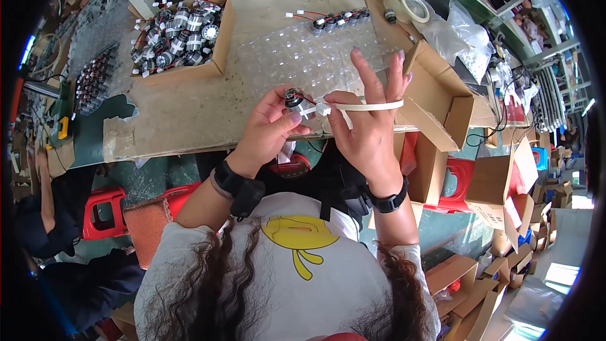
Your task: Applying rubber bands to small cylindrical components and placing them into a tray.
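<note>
In front of my chest, over the table's near edge, my left hand (276,121) is closed around a small motor (294,99) with a black end and thin red and black wires. Close by on the right, my right hand (367,131) pinches thumb and index finger near the motor's white plug (323,109), its other fingers raised. A narrow white band (372,107) runs across those fingers; it may be a tape roll seen edge-on. A thin white strip reaches from the plug area to the motor. My fingers partly hide the motor's body.
An open cardboard box (218,57) full of wired motors stands at the table's far left. Behind my hands lies a clear plastic blister tray (284,57), with several motors (341,20) along its far edge. Tape rolls (413,6) and an open carton (442,98) are at the right.
</note>
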A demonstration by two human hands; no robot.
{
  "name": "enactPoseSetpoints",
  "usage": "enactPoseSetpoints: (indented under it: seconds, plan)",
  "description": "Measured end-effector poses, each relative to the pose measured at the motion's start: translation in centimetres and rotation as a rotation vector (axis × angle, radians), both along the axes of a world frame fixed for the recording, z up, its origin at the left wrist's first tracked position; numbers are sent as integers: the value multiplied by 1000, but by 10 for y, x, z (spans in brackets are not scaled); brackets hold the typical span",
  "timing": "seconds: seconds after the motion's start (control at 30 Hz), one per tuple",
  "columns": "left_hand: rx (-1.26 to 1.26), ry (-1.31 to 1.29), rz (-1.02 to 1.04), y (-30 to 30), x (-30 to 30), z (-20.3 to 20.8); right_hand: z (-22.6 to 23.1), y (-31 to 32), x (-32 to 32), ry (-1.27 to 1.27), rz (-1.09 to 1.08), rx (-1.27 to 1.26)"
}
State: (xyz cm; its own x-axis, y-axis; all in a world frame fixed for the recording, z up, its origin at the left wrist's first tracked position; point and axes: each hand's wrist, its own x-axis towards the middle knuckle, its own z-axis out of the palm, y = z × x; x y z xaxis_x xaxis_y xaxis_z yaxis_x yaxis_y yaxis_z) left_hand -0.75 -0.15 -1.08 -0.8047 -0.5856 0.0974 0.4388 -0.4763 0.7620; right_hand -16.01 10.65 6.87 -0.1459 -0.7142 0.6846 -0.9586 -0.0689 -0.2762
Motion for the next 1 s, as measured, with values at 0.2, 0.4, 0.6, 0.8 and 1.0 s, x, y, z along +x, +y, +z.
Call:
enactPoseSetpoints:
  seconds: [0.2,0.4,0.6,0.8,1.0]
  plan:
    - [-35,43,-12,-1,1,-4,-4,-4,-1,21,-15,-31]
    - [85,158,-80,5,-1,-4,-16,-10,3,-24,11,-53]
    - [-35,112,-51,7,-4,-1,-22,-12,12,-1,32,-31]
    - [1,89,-66,-1,1,-4,-3,-6,-1,-135,154,6]
    - [-39,74,-31,2,2,3,-1,-3,1,23,79,7]
